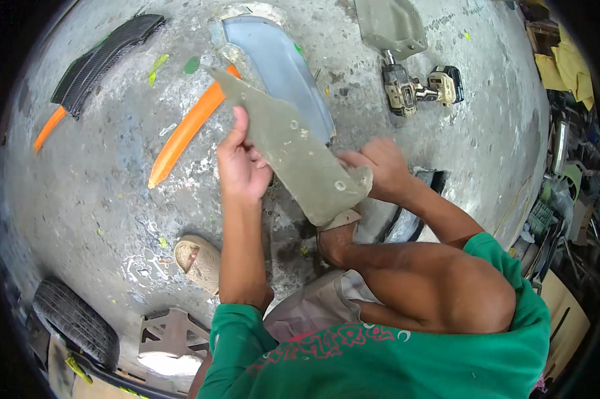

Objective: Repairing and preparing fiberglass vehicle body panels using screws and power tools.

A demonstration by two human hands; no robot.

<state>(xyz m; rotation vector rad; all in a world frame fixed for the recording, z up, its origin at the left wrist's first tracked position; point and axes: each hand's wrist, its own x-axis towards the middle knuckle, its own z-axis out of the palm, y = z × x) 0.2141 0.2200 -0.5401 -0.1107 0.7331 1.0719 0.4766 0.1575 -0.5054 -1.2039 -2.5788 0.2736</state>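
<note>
Both hands held the grey-green panel piece point(293, 146): left hand point(241, 166) pinching its edge, right hand point(380, 169) closed on its lower end. Step judged: inspecting the piece above the concrete floor point(100, 193). A steady hold seemed needed next.

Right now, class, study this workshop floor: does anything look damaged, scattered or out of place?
Yes. The grey-green panel held by the left hand and right hand has ragged edges and small holes. Orange strips, a black grille and a cordless drill lie scattered on the paint-spattered concrete floor.
</note>
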